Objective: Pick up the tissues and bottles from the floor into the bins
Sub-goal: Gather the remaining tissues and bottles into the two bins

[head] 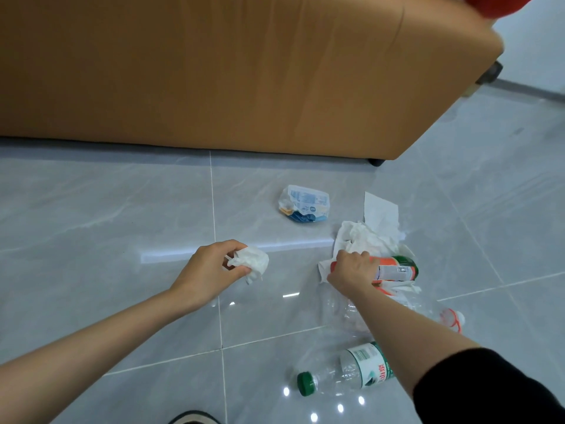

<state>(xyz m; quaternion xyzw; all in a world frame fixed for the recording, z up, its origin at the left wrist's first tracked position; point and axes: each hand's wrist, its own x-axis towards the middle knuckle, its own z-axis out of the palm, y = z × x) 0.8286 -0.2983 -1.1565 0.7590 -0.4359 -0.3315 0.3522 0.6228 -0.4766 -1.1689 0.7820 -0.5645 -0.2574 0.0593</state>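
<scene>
Left hand [211,267]: fingers curled round a crumpled tissue [250,264], held just above the floor [107,224].
Right hand [354,270]: closed over the orange-label bottle [397,269], which lies on its side, green cap to the right, at the near edge of the tissue pile [367,237].
Flat tissue sheet [380,209]: behind the pile and touching it.
Clear bottle [446,316]: on its side under the right forearm, red-and-white neck pointing right.
Green-capped bottle [351,373]: nearest the person, cap to the left, partly hidden by the right arm.
Blue-and-white wrapper [304,208]: alone on the tile, between the pile and the sofa [214,71].
Sofa edge: its lower edge runs across the far side; a dark foot stands at its corner, beyond the flat sheet.
Open room: grey tile spreads wide left of the left hand, and a narrower stretch lies between the two hands.
</scene>
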